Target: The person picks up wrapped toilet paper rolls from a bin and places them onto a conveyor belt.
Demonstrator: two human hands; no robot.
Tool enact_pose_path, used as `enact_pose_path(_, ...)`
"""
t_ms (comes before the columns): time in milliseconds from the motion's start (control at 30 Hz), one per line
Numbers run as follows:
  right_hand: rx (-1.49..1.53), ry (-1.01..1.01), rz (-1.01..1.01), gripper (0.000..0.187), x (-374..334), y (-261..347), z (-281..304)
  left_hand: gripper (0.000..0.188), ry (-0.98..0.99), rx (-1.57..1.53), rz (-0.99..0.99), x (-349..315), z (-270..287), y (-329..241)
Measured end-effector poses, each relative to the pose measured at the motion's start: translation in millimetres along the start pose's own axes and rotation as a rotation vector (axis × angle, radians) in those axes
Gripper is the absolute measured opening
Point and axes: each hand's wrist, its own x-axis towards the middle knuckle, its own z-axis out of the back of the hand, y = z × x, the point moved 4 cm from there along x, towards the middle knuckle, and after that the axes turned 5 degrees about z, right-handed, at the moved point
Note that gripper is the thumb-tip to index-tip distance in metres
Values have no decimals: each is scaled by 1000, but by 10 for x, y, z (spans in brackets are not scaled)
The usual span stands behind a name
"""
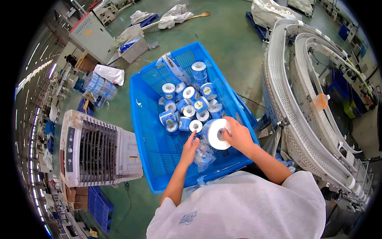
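Over the near part of a large blue plastic crate [144, 159], my right hand [240, 139] grips a white paper roll [218, 134] with a blue wrapper round its side. The fingers lie at its rim and by its core hole. Left of the roll is my left hand [188, 149], thumb and fingertips stretched upward and apart. Crumpled clear plastic film [204, 156] hangs below the roll, beside my left palm; whether that hand touches it cannot be made out. Several blue-wrapped paper rolls [189, 110] lie jumbled in the crate, beyond my hands.
A folded plastic sheet [177, 71] leans inside the crate's far end. Left stands a grey air cooler [99, 153], with a blue pallet [99, 208] below it. A curved conveyor [294, 107] runs along the right. Beyond are a grey bin [134, 51] and a white sack [272, 14].
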Motion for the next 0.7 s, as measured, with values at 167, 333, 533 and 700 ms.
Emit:
enact_pose_path(167, 6, -95, 103, 52, -145, 180, -142, 87, -235, 547, 27, -248, -510, -654)
enact_pose_path(333, -66, -48, 125, 56, -209, 301, -77, 76, -317, 510, 39, -233, -496, -693)
enact_pose_path(533, -103, 26, 212, 48, -313, 189, 38, 75, -78, 373, -22, -189, -338, -418)
enact_pose_path(700, -28, -46, 197, 48, -310, 432, 243, 86, 91, 293, -86, -226, -397, -360)
